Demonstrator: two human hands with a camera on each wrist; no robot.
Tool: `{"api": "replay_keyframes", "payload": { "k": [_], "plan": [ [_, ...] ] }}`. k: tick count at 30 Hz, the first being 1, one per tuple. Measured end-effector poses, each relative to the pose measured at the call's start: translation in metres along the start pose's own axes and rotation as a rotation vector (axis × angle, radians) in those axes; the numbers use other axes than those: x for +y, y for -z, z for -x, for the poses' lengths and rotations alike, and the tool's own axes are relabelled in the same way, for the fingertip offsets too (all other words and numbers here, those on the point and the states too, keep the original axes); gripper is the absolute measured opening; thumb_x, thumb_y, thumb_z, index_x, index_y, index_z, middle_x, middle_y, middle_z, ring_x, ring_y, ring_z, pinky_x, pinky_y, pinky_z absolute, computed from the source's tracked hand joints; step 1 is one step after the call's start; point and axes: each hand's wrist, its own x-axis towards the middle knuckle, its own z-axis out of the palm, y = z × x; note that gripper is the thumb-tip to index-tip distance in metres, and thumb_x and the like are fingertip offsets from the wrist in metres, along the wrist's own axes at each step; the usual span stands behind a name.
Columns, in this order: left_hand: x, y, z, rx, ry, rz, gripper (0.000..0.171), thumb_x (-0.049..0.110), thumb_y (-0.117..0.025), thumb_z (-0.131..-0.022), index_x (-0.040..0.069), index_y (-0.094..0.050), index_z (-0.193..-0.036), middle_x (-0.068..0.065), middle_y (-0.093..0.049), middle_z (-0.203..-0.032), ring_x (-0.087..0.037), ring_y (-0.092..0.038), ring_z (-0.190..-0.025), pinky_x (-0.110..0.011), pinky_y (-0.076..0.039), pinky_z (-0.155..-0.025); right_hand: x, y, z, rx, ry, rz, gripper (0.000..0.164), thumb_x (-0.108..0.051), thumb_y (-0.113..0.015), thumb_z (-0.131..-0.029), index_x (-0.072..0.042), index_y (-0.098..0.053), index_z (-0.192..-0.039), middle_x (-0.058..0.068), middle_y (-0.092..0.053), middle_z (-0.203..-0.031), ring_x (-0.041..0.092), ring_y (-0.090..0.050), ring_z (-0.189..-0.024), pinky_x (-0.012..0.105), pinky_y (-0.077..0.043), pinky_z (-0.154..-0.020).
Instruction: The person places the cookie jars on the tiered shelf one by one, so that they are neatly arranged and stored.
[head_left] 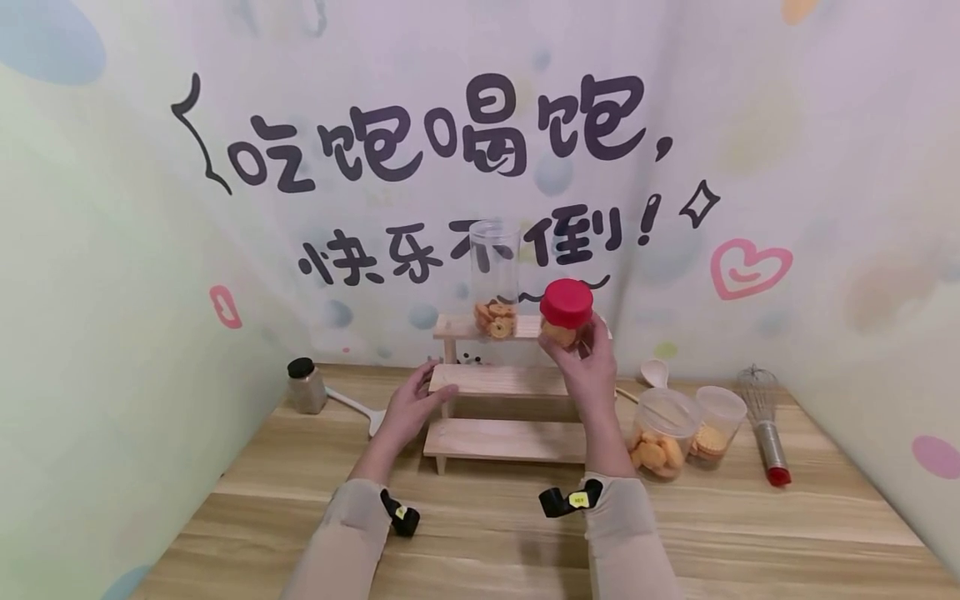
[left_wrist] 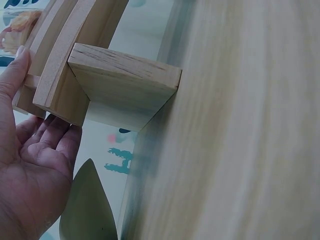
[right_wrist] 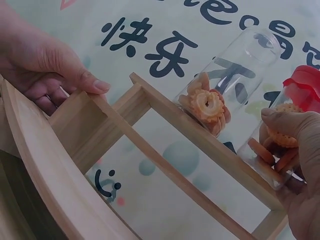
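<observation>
My right hand (head_left: 592,375) grips a clear jar with a red lid (head_left: 566,304) at the right end of the top step of a three-tier wooden rack (head_left: 498,380). Cookies (right_wrist: 286,120) show through the jar's wall, and its base is at the step's edge in the right wrist view. On the left, my left hand (head_left: 408,410) holds the end of the middle step, thumb on top and fingers curled below (left_wrist: 52,137). A tall clear jar (head_left: 495,262) without a lid, some cookies at its bottom, stands on the top step left of the red-lidded jar.
Right of the rack are two clear tubs of cookies, a wider one (head_left: 663,433) and a narrower one (head_left: 717,425), a pale spoon (head_left: 655,372) and a whisk (head_left: 768,433). At left stand a black-capped shaker (head_left: 306,387) and a white utensil (head_left: 356,405). A printed curtain (head_left: 450,50) hangs behind.
</observation>
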Motion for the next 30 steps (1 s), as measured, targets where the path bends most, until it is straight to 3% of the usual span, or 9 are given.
{"api": "replay_keyframes", "payload": {
  "k": [6, 15, 30],
  "plan": [
    [0.0000, -0.0001, 0.0005, -0.013, 0.008, 0.013, 0.083, 0.045, -0.077, -0.088, 0.015, -0.038, -0.155, -0.015, -0.039, -0.156, -0.036, -0.050, -0.134, -0.049, -0.042, -0.110, -0.0010, -0.0016, 0.0011, 0.041, -0.025, 0.010, 0.080, -0.039, -0.087, -0.079, -0.022, -0.041, -0.142, 0.004, -0.054, -0.140, 0.021, -0.049, -0.131, 0.037, -0.040, -0.113],
    [0.0034, 0.0007, -0.0035, -0.045, 0.043, 0.005, 0.080, 0.034, -0.074, -0.093, 0.010, -0.033, -0.157, -0.020, -0.034, -0.158, -0.039, -0.047, -0.136, -0.050, -0.041, -0.110, -0.0007, -0.0016, -0.0008, 0.101, 0.036, 0.042, 0.074, -0.038, -0.085, -0.082, -0.022, -0.049, -0.145, 0.003, -0.056, -0.139, 0.024, -0.055, -0.127, 0.041, -0.044, -0.110],
    [0.0007, -0.0005, 0.0002, 0.001, -0.005, 0.006, 0.083, 0.049, -0.078, -0.086, 0.018, -0.041, -0.154, -0.014, -0.042, -0.154, -0.034, -0.054, -0.130, -0.049, -0.045, -0.107, 0.0019, -0.0038, -0.0016, 0.123, 0.023, 0.016, 0.070, -0.042, -0.082, -0.084, -0.026, -0.047, -0.143, -0.001, -0.057, -0.140, 0.018, -0.053, -0.130, 0.038, -0.043, -0.111]
  ]
}}
